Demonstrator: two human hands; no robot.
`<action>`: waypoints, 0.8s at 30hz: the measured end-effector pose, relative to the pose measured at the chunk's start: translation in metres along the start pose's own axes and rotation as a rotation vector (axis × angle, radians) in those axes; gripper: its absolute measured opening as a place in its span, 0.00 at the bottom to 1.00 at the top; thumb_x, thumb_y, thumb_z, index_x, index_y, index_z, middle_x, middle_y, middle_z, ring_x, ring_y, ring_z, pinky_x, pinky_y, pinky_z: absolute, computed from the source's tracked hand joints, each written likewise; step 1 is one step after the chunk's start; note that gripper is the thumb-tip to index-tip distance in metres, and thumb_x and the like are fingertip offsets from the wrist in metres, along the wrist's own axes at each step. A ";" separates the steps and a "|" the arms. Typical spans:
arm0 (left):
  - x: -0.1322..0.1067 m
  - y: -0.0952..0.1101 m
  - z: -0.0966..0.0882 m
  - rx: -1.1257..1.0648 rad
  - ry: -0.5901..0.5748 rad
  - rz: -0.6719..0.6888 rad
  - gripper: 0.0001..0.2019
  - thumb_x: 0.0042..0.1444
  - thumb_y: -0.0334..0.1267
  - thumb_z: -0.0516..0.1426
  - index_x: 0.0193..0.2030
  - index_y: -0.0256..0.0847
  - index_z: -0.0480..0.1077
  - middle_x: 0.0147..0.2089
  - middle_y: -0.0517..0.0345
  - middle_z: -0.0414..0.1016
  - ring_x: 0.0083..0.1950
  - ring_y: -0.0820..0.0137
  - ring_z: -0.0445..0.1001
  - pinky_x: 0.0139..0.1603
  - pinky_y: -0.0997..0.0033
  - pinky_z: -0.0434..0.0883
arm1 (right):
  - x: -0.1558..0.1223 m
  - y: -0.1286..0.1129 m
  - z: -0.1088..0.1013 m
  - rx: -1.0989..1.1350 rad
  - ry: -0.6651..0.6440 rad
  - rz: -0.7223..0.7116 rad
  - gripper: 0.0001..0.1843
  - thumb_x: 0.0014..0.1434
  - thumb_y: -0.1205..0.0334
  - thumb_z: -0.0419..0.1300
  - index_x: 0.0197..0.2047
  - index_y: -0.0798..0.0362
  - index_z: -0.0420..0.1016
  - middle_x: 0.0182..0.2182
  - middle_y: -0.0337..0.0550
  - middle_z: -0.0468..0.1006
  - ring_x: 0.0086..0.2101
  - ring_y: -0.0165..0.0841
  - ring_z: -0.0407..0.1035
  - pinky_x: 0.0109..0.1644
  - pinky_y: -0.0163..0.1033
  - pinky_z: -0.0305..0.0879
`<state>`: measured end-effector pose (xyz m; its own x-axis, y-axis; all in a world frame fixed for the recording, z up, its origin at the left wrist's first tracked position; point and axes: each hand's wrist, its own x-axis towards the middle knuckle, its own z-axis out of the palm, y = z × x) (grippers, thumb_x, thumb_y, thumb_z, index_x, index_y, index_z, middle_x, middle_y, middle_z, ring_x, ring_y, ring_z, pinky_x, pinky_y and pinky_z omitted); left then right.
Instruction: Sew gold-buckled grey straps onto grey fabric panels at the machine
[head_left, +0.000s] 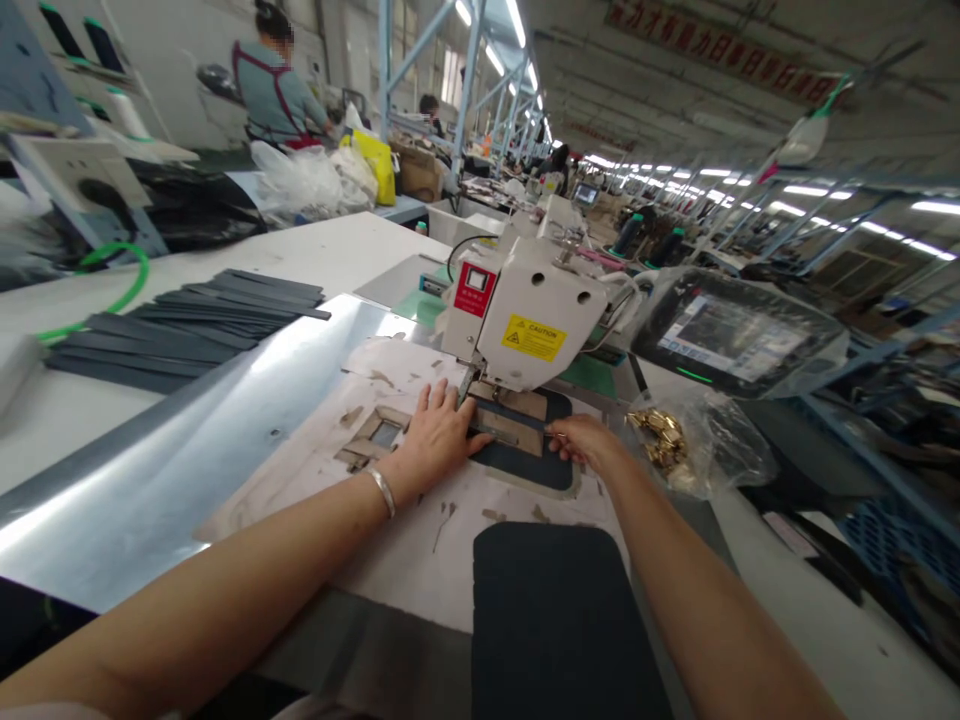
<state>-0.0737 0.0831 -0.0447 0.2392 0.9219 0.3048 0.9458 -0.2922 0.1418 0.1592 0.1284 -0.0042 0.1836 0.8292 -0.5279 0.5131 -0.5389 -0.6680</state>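
Head view: left hand [439, 437], grip spread, at dark panel [519, 466] under machine [544, 310]; right hand [583, 440] curled at edge, contents we can't tell.

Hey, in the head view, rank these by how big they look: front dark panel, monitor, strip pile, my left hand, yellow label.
Largest first:
1. Front dark panel, though nearness to the camera helps
2. Monitor and strip pile, too alike to rank
3. Left hand
4. Yellow label
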 end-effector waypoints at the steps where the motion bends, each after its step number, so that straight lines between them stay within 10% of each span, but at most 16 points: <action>1: 0.000 -0.004 -0.001 0.000 0.004 0.001 0.28 0.59 0.59 0.54 0.54 0.38 0.69 0.58 0.40 0.67 0.68 0.46 0.56 0.68 0.45 0.50 | -0.001 -0.003 0.004 0.001 -0.002 0.001 0.15 0.58 0.71 0.58 0.20 0.56 0.64 0.14 0.39 0.72 0.11 0.23 0.60 0.13 0.28 0.46; 16: -0.003 -0.064 -0.015 0.016 -0.039 -0.026 0.29 0.59 0.59 0.54 0.54 0.36 0.69 0.58 0.37 0.67 0.67 0.43 0.55 0.66 0.39 0.50 | -0.002 -0.040 0.054 0.029 -0.063 -0.014 0.10 0.60 0.70 0.57 0.26 0.57 0.68 0.15 0.39 0.72 0.13 0.24 0.63 0.14 0.27 0.54; 24: 0.009 -0.052 -0.009 -0.017 -0.018 -0.004 0.27 0.58 0.58 0.56 0.52 0.36 0.70 0.54 0.39 0.69 0.64 0.47 0.59 0.66 0.41 0.50 | 0.006 -0.039 0.042 0.037 -0.023 0.010 0.08 0.61 0.69 0.56 0.29 0.58 0.68 0.16 0.39 0.73 0.14 0.25 0.66 0.17 0.27 0.57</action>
<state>-0.1224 0.1044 -0.0402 0.2389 0.9275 0.2874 0.9431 -0.2921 0.1587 0.1054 0.1479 -0.0030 0.1690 0.8203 -0.5464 0.4800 -0.5527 -0.6813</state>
